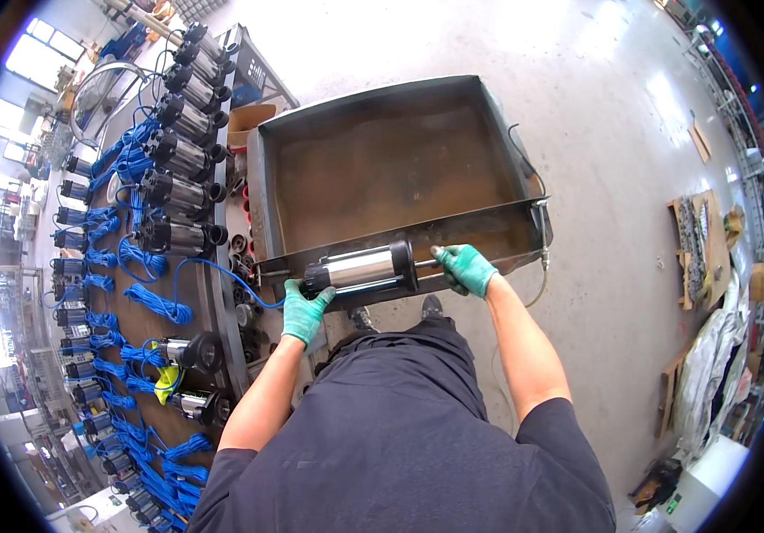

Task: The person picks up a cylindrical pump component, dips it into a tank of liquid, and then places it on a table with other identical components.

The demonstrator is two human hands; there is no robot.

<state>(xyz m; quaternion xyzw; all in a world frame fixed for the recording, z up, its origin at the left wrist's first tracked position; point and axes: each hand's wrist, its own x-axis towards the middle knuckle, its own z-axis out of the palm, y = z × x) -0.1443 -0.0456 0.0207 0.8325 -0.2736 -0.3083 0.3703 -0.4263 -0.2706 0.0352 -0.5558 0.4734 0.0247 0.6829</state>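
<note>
A submersible pump (360,268) with a shiny steel body and black ends lies sideways along the near edge of a metal water tank (266,191). My left hand (305,313), in a green glove, is closed around the pump's left end, its thumb on the steel body. From that end a blue cable (222,266) runs left to the bench. Beyond the pump's right end, my right hand (465,269), also gloved in green, is closed around a thin metal rod (426,263) that points at the pump. The rod's far end is hidden by my fingers.
Brownish water (391,169) fills the tank. On the left, a long bench (209,311) bears rows of pumps (182,155) and coiled blue cables (160,304). A thin hose (544,266) hangs at the tank's right corner. Cardboard and plastic sheeting (711,373) lie far right.
</note>
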